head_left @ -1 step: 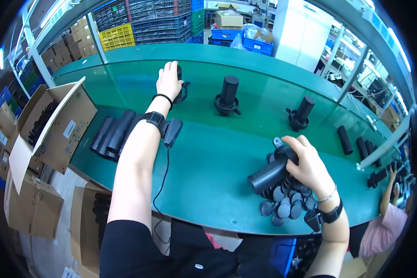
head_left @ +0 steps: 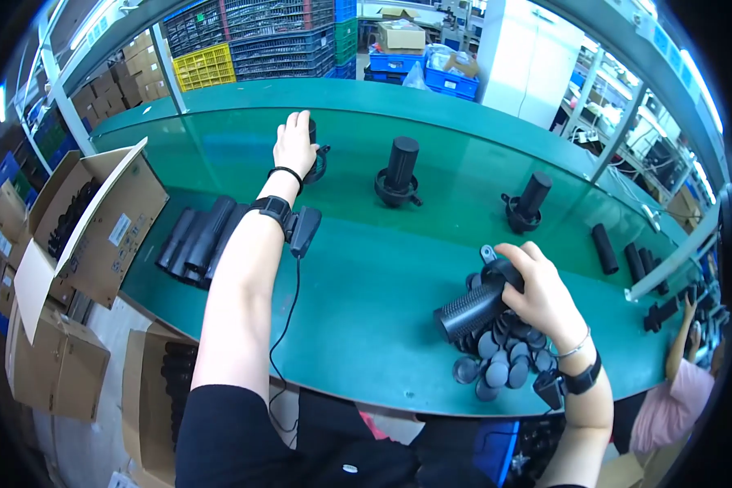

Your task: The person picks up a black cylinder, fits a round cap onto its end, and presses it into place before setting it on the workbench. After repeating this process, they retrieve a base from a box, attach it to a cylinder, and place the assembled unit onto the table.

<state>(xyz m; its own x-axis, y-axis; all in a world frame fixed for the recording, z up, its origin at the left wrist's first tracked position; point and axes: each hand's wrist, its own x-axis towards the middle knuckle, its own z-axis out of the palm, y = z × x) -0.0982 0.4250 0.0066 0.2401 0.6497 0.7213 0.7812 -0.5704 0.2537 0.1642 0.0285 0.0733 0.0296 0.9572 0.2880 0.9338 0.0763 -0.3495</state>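
Observation:
At the far side of the green table, my left hand (head_left: 295, 148) closes round an upright black tube with a flared collar (head_left: 320, 164), most of it hidden by my fingers. My right hand (head_left: 538, 286) grips a similar black tube with a flared end (head_left: 470, 311), tilted on its side with its textured barrel pointing left. A small tab with a hole sticks up from its collar. Below it lies a pile of black round discs (head_left: 497, 374). Two more collared tubes stand upright at the back, one in the middle (head_left: 401, 167) and one further right (head_left: 532, 199).
Several plain black tubes (head_left: 211, 236) lie beside my left forearm. An open cardboard box (head_left: 114, 232) with black parts leans at the left. More tubes (head_left: 604, 247) lie at the right, near a metal post (head_left: 657, 278). A co-worker in a pink sleeve (head_left: 677, 411) works at the far right.

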